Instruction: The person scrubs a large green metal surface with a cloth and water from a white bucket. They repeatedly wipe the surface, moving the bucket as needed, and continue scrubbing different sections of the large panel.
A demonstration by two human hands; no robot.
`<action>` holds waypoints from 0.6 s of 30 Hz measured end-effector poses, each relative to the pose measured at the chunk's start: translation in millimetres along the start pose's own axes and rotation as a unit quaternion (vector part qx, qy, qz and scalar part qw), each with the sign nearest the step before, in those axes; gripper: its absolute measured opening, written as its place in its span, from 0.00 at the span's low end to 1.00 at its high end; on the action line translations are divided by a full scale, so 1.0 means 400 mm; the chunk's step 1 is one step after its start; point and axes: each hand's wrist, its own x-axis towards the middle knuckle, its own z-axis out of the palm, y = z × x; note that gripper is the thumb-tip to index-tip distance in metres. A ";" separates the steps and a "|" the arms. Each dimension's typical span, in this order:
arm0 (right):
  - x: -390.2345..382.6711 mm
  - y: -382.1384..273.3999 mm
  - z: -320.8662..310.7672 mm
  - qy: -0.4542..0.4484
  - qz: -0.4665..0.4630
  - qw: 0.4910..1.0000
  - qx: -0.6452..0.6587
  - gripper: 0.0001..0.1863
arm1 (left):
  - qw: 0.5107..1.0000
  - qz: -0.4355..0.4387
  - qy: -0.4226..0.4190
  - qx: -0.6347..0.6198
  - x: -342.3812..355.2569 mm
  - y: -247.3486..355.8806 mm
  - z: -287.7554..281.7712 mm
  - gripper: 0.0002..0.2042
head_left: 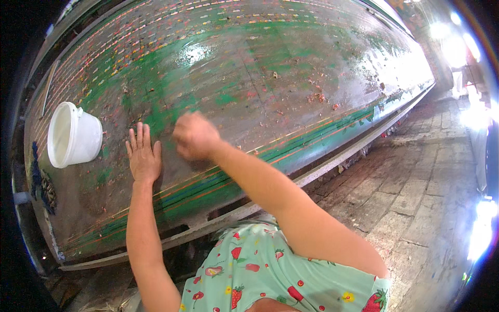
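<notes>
My left hand (143, 158) lies flat on a long, worn, green-and-grey painted surface (228, 78), its fingers stretched out and pointing away from me. Just to its right, my right hand (194, 136) is curled closed and blurred over the surface; whatever it holds, if anything, is hidden. A white plastic bucket (86, 135) sits on the surface to the left of my left hand. Small pinkish bits and streaks of red, yellow and green are scattered over the wet, shiny surface.
A dark crumpled cloth or glove (47, 187) lies near the surface's left end. A pale rail (381, 125) runs along the near edge. A brick-paved walkway (416, 197) runs along the right, with bright lights beyond it. A thin strip (48, 88) lies at the far left.
</notes>
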 end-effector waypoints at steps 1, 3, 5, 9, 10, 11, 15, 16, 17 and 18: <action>-0.023 -0.026 0.003 -0.020 -0.072 0.997 0.021 0.11 | 0.999 0.038 -0.014 -0.007 -0.002 -0.007 -0.014 0.33; -0.109 0.003 -0.046 -0.018 -0.034 0.999 0.038 0.12 | 0.994 0.098 0.008 -0.052 -0.021 -0.027 -0.030 0.29; -0.216 0.125 -0.157 0.005 0.007 1.000 0.011 0.11 | 0.997 0.009 0.040 -0.067 -0.038 -0.037 -0.024 0.27; -0.365 0.422 -0.400 0.095 0.162 0.968 -0.167 0.06 | 0.985 -0.127 0.103 -0.054 -0.031 -0.023 0.023 0.24; -0.359 0.483 -0.437 0.076 0.240 0.946 -0.202 0.06 | 0.983 -0.133 0.116 -0.040 -0.025 -0.022 0.032 0.24; -0.335 0.533 -0.449 0.113 0.259 0.925 -0.253 0.06 | 0.983 -0.141 0.111 -0.043 -0.019 -0.026 0.039 0.24; -0.129 0.601 -0.352 0.154 0.336 0.875 -0.312 0.08 | 0.981 -0.137 0.134 -0.043 -0.005 -0.040 0.055 0.23; -0.079 0.579 -0.299 0.136 0.336 0.890 -0.278 0.08 | 0.980 -0.129 0.144 -0.038 -0.004 -0.044 0.055 0.23; -0.046 0.535 -0.244 0.127 0.292 0.910 -0.264 0.07 | 0.980 -0.133 0.143 -0.047 -0.005 -0.043 0.054 0.23; -0.030 0.485 -0.200 0.118 0.246 0.930 -0.246 0.07 | 0.980 -0.139 0.135 -0.050 -0.005 -0.041 0.051 0.23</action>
